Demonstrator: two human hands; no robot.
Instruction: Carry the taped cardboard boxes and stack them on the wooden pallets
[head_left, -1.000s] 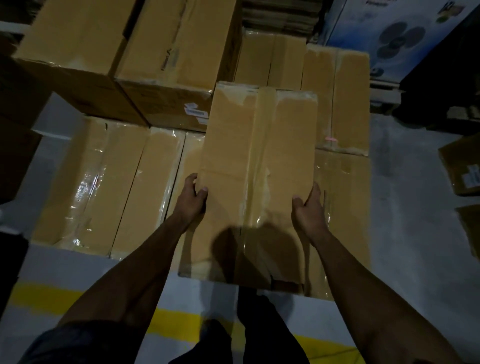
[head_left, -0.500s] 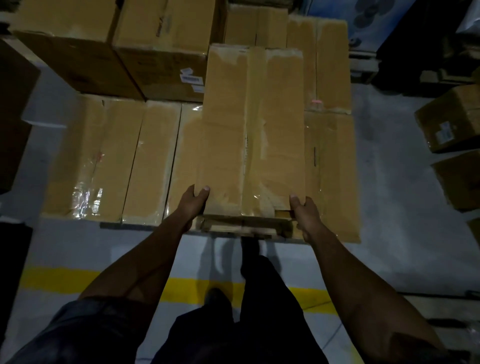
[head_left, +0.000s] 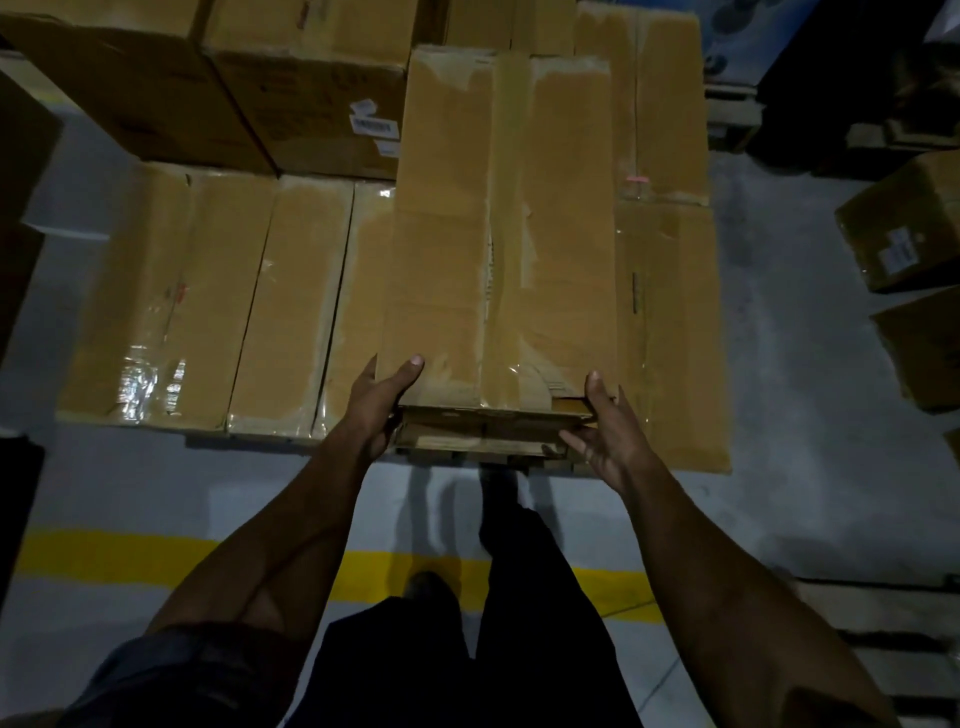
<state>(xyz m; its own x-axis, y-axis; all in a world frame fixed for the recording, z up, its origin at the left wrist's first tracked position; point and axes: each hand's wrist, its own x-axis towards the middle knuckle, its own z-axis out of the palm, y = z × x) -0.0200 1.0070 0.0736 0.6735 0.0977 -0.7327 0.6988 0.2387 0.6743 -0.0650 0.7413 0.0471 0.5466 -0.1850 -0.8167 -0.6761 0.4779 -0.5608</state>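
Observation:
A long taped cardboard box (head_left: 498, 223) lies lengthwise on top of a lower layer of taped boxes (head_left: 218, 301). That layer stands on a low wooden pallet whose front edge (head_left: 244, 442) just shows. My left hand (head_left: 376, 408) grips the box's near left corner, thumb on the top face. At the near right corner is my right hand (head_left: 602, 436), thumb up along the side and straight fingers laid against the near end.
Taller stacked boxes (head_left: 291, 88) stand behind on the left. More boxes (head_left: 904, 228) sit on the grey floor at the right. A yellow floor line (head_left: 114, 556) runs near my feet. Another wooden pallet (head_left: 883, 618) lies at lower right.
The box has slid forward and down onto the lower layer. My hands moved from its sides to its near corners, and the right hand's fingers have straightened.

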